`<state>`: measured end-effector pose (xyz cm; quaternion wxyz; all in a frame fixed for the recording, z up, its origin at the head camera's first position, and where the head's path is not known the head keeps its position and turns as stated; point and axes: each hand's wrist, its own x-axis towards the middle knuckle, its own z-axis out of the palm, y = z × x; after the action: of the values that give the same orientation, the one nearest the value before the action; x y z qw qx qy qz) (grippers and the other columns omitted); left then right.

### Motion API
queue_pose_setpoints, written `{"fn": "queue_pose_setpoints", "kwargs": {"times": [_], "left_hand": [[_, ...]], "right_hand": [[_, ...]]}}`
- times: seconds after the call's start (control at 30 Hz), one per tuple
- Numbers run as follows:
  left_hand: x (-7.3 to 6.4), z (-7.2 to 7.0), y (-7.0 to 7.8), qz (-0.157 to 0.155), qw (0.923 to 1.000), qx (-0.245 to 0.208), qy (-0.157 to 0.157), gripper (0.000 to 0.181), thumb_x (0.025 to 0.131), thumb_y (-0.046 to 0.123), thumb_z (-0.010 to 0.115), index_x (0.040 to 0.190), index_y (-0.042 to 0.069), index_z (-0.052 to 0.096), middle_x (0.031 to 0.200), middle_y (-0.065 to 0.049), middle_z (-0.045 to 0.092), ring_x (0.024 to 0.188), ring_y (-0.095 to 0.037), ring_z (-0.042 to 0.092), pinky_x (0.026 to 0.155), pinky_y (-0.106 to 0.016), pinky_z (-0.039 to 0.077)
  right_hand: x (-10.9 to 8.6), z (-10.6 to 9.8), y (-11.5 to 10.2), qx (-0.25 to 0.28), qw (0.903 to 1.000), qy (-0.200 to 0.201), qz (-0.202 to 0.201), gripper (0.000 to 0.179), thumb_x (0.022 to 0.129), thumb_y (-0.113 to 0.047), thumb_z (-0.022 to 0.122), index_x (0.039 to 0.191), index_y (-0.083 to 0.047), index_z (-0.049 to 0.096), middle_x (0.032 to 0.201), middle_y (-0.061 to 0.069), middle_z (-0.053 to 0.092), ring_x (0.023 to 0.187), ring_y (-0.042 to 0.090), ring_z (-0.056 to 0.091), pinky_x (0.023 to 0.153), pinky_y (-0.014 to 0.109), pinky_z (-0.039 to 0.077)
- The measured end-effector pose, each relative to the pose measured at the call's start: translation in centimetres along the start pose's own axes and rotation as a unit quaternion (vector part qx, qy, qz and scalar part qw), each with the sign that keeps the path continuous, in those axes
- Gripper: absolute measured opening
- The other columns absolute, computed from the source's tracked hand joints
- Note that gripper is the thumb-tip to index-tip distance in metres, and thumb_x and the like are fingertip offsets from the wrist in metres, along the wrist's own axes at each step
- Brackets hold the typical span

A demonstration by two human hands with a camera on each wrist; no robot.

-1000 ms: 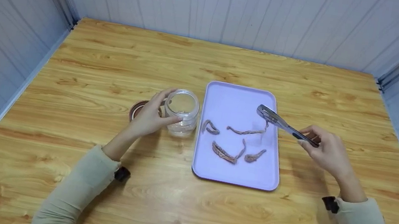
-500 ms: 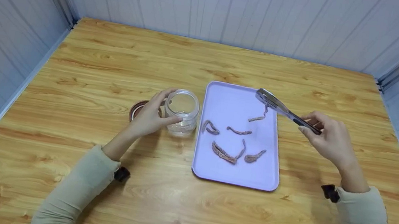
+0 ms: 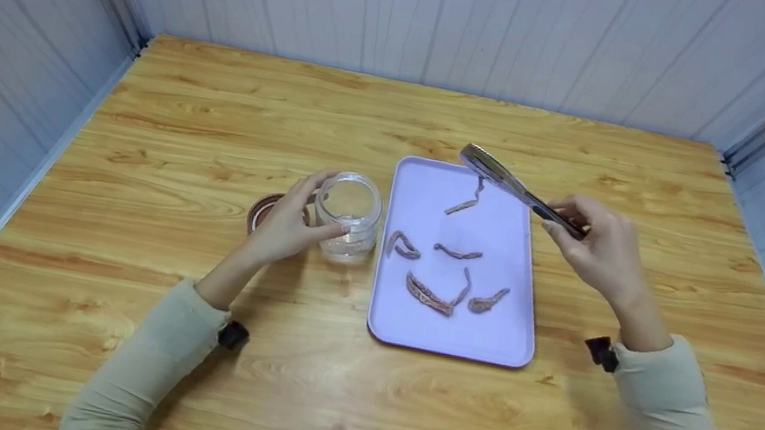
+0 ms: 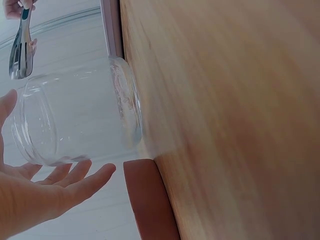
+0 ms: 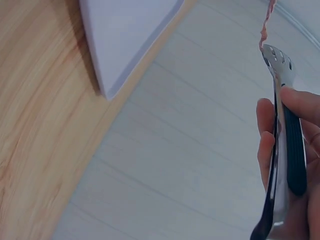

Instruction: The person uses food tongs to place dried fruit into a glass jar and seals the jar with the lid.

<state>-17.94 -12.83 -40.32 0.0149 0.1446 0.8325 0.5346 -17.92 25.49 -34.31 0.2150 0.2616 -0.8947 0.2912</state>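
Observation:
My left hand [image 3: 286, 225] holds a clear jar [image 3: 350, 242], upright and lidless; the left wrist view shows the thumb and fingers on opposite sides near its mouth. In my right hand [image 3: 603, 249] is a pair of metal tongs [image 3: 505, 179] with dark grips, pressed together. From their tips hangs a thin, wrinkled brown dried strip [image 3: 473, 202], above the far part of a lilac tray [image 3: 484, 345]; the right wrist view shows the strip [image 5: 263, 32] at the tong tips. Other brown strips [image 3: 425, 294] lie on the tray.
A reddish-brown lid [image 3: 258, 210] lies on the wooden table [image 3: 339, 406], partly hidden behind my left hand. The tray stands just right of the jar. Pale panelled walls [image 3: 412, 15] border the table at the back and both sides.
My right hand has lifted the tongs and moved them left and away from me, and the strip has come off the tray with them. My left hand and the jar stay put.

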Motion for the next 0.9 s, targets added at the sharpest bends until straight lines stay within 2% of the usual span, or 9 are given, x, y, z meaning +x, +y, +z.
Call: {"fn": "queue_pose_setpoints", "kwargs": {"times": [0.27,0.43,0.67,0.9], "left_hand": [[0.0,0.0,-0.1,0.009,0.9999,-0.013,-0.003,0.078,0.072,0.031,0.073,0.135,0.013,0.032,0.129,-0.014,0.034,0.113,-0.033,0.04,0.078,-0.043,0.043],[0.0,0.0,-0.1,0.006,1.0,-0.008,-0.001,0.078,0.072,0.03,0.073,0.135,0.013,0.032,0.13,-0.015,0.033,0.112,-0.034,0.041,0.075,-0.041,0.044],[0.1,0.0,-0.1,0.009,0.9998,-0.016,0.001,0.078,0.071,0.028,0.074,0.135,0.012,0.032,0.128,-0.016,0.035,0.111,-0.036,0.042,0.077,-0.045,0.042],[0.1,0.0,-0.1,0.013,0.9999,-0.005,0.004,0.078,0.072,0.028,0.074,0.135,0.011,0.032,0.129,-0.015,0.035,0.113,-0.031,0.04,0.081,-0.037,0.041]], "right_hand": [[1.3,1.9,-1.5,0.008,0.9978,0.026,-0.06,0.014,0.075,-0.005,0.068,0.089,-0.006,0.064,0.074,0.002,0.063,0.055,0.005,0.047,0.047,0.019,0.035],[1.8,2.9,-2.5,0.02,0.9963,0.033,-0.077,0.014,0.076,-0.005,0.068,0.089,-0.005,0.064,0.075,0.003,0.062,0.056,0.006,0.048,0.048,0.022,0.038],[2.7,4.4,-3.7,0.025,0.993,0.051,-0.103,0.013,0.077,-0.006,0.067,0.089,-0.005,0.064,0.077,0.004,0.063,0.058,0.01,0.052,0.049,0.027,0.041],[3.3,5.8,-5.0,0.014,0.9902,0.061,-0.125,0.013,0.079,-0.011,0.066,0.09,-0.006,0.064,0.078,0.002,0.062,0.058,0.009,0.051,0.049,0.028,0.041]]}}
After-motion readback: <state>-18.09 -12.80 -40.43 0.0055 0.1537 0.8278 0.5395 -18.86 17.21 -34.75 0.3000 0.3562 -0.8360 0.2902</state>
